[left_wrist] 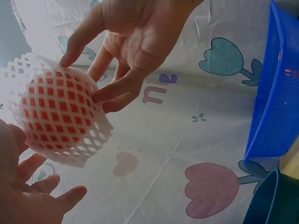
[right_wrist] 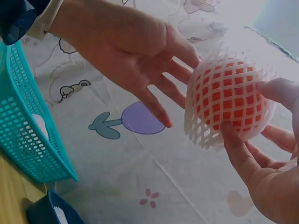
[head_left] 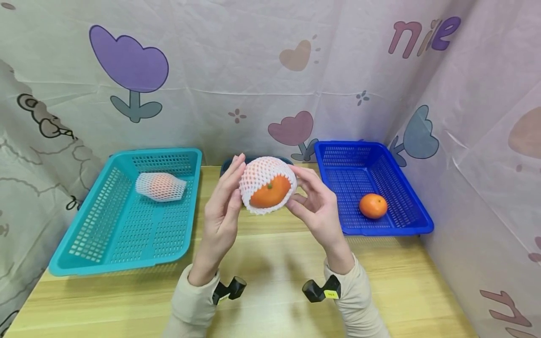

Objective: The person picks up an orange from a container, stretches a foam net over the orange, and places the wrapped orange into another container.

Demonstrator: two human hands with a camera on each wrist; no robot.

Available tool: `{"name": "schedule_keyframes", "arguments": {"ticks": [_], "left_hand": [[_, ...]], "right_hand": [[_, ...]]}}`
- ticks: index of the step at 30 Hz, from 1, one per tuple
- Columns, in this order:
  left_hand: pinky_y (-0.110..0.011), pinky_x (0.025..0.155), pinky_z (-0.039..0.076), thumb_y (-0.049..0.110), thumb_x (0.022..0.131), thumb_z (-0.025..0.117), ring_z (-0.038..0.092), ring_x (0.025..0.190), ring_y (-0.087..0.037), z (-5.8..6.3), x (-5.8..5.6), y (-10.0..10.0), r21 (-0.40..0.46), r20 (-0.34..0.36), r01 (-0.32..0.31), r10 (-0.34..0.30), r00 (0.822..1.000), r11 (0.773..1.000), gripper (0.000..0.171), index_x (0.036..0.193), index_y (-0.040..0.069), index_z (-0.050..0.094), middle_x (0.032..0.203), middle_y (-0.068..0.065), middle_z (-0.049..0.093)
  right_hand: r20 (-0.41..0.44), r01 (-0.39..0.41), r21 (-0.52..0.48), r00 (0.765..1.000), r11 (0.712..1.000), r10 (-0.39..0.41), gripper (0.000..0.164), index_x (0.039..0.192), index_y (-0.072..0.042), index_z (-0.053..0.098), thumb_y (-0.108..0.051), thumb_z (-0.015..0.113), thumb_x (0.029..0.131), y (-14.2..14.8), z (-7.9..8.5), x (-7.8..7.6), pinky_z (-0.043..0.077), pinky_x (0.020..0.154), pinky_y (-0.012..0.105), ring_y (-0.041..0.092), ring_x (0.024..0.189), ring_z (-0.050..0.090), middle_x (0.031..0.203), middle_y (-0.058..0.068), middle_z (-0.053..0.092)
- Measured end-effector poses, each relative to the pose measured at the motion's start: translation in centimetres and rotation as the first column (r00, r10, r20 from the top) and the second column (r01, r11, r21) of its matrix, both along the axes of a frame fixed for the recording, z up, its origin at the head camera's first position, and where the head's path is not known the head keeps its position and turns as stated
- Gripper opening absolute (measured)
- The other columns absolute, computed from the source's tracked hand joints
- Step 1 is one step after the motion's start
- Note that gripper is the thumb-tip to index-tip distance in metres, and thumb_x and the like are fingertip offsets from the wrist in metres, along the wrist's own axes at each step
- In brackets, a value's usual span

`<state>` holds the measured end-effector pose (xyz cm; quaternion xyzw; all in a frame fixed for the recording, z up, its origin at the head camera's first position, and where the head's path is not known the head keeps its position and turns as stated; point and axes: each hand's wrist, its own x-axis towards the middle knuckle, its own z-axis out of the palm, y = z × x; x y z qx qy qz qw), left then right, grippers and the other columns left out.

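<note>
Pale curtain (head_left: 236, 61) printed with tulips, hearts and letters hangs behind everything, and before it an orange fruit (head_left: 270, 192) is held up above the surface (head_left: 270, 263), between the two hands. White foam net (head_left: 264, 170) wraps most of it; the net's mouth faces the wearer, baring the green stem spot. On its right side, the right hand (head_left: 317, 202) pinches the netted fruit between thumb and fingers. On the other side, the left hand (head_left: 222, 211) is spread, its fingers nearly straight, fingertips against the net. Both wrists carry a black device (head_left: 228, 288) over cream sleeves (head_left: 192, 300). Below, the surface is light, wood-grained and glossy. At left stands a teal basket (head_left: 139, 239) with a second fruit in a net (head_left: 160, 187) lying near its far end. At right, a blue basket (head_left: 346, 185) contains a bare fruit (head_left: 373, 205) close to its near right corner. Between the baskets, partly hidden behind the held fruit, sits a dark blue tub (right_wrist: 44, 212) with something white inside.
</note>
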<state>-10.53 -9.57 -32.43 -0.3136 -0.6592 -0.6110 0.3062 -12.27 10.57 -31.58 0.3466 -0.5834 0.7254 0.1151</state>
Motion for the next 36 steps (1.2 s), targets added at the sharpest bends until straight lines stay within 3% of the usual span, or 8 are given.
{"name": "schedule_keyframes", "arguments": {"ticks": [7, 12, 17, 23, 29, 36], "left_hand": [[-0.043, 0.113, 0.036, -0.008, 0.101, 0.040, 0.035, 0.141, -0.036, -0.09, 0.16, 0.15, -0.021, 0.014, 0.048, -0.048, 0.999, 0.999, 0.047, 0.148, -0.001, 0.042, 0.153, -0.013, 0.041], [-0.043, 0.113, 0.035, 0.011, 0.106, 0.042, 0.036, 0.139, -0.037, -0.38, 0.08, 0.17, -0.035, -0.009, 0.071, -0.071, 0.997, 0.997, 0.045, 0.149, -0.003, 0.039, 0.153, -0.016, 0.040], [-0.039, 0.111, 0.039, 0.033, 0.100, 0.058, 0.040, 0.136, -0.034, -0.51, 0.23, 0.19, -0.017, 0.059, 0.144, -0.143, 0.988, 0.989, 0.069, 0.154, 0.000, 0.030, 0.153, -0.017, 0.037], [-0.035, 0.101, 0.049, 0.019, 0.086, 0.077, 0.048, 0.127, -0.031, -0.38, 0.44, 0.33, 0.001, 0.129, 0.111, -0.110, 0.986, 0.994, 0.083, 0.155, 0.008, 0.032, 0.148, -0.011, 0.042], [-0.038, 0.100, 0.049, 0.016, 0.081, 0.081, 0.053, 0.122, -0.032, -0.24, 0.46, 0.43, 0.059, 0.143, 0.084, -0.092, 0.985, 0.995, 0.080, 0.150, 0.007, 0.041, 0.142, -0.012, 0.048], [-0.038, 0.099, 0.050, 0.017, 0.079, 0.082, 0.055, 0.120, -0.033, -0.21, 0.55, 0.40, 0.099, 0.154, 0.080, -0.095, 0.983, 0.992, 0.078, 0.146, 0.004, 0.046, 0.139, -0.014, 0.051]], "right_hand": [[0.041, 0.057, 0.006, 0.998, 0.998, -0.057, 0.058, 0.134, 0.007, 0.054, -0.025, 0.074, 0.090, -0.19, 0.06, 0.20, 0.059, 0.081, 0.034, 0.025, 0.103, 0.059, 0.130, 0.017, 0.053], [0.073, 0.075, -0.002, 0.994, 0.997, -0.075, 0.056, 0.133, 0.004, 0.056, -0.029, 0.074, 0.091, -0.28, -0.01, 0.27, 0.060, 0.076, 0.034, 0.026, 0.102, 0.061, 0.128, 0.016, 0.054], [0.097, 0.075, -0.016, 0.993, 0.997, -0.073, 0.050, 0.133, -0.001, 0.058, -0.026, 0.072, 0.092, -0.32, 0.12, 0.37, 0.060, 0.074, 0.032, 0.026, 0.100, 0.062, 0.128, 0.016, 0.055], [0.095, 0.076, -0.017, 0.993, 0.997, -0.074, 0.045, 0.131, -0.005, 0.061, -0.022, 0.074, 0.091, -0.29, 0.17, 0.45, 0.059, 0.075, 0.031, 0.029, 0.105, 0.061, 0.126, 0.016, 0.054], [0.111, 0.016, -0.026, 0.994, 1.000, -0.013, 0.056, 0.134, -0.001, 0.059, -0.023, 0.079, 0.086, -0.25, 0.01, 0.41, 0.059, 0.071, 0.031, 0.024, 0.098, 0.061, 0.128, 0.017, 0.052], [0.114, -0.019, -0.031, 0.993, 0.999, 0.022, 0.064, 0.137, 0.003, 0.055, -0.020, 0.082, 0.083, -0.18, -0.11, 0.44, 0.060, 0.079, 0.037, 0.024, 0.099, 0.061, 0.127, 0.016, 0.052]]}}
